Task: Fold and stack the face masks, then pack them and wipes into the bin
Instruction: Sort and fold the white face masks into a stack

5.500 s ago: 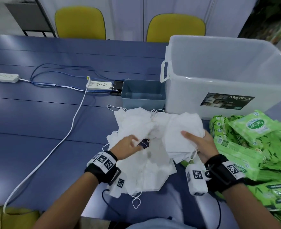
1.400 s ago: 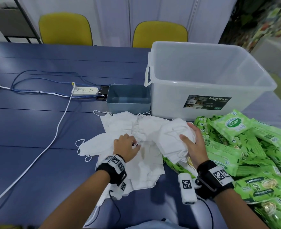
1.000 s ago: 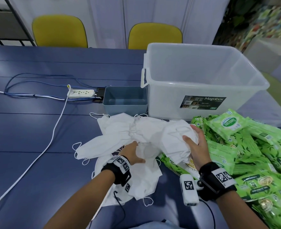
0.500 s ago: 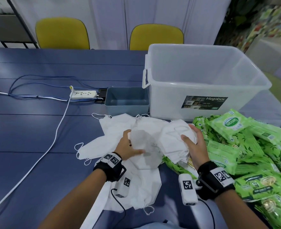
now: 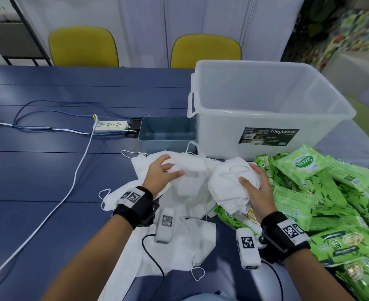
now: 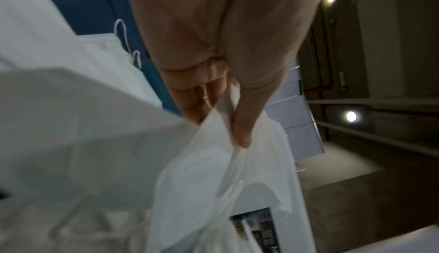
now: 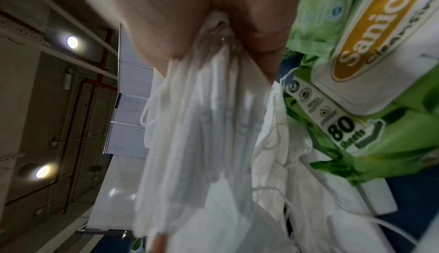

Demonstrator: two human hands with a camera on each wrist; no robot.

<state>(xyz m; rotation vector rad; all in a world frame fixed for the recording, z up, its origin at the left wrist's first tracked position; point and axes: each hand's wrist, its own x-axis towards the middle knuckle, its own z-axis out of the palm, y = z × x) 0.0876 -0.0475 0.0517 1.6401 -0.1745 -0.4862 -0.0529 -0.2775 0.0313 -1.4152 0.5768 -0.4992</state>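
A loose heap of white face masks (image 5: pixel 185 213) lies on the blue table in front of me. My left hand (image 5: pixel 164 172) pinches one white mask (image 5: pixel 192 168) and holds it raised above the heap; the left wrist view shows thumb and fingers (image 6: pixel 240 125) closed on its edge (image 6: pixel 213 163). My right hand (image 5: pixel 253 183) grips a stack of folded masks (image 5: pixel 229 183), whose layered edges (image 7: pixel 202 144) show in the right wrist view. Green wipe packs (image 5: pixel 331 203) are piled at the right. The clear plastic bin (image 5: pixel 322 98) stands behind them.
A small grey-blue box (image 5: pixel 168 144) sits left of the bin. Power strips (image 5: pixel 112 126) with a white cable (image 5: pixel 70 187) and blue wires cross the left of the table. Two yellow chairs (image 5: pixel 81 46) stand at the far edge.
My left hand has picked one mask from the heap and lifted it up and away from me. The right hand keeps its grip on the stack, nearly in place.
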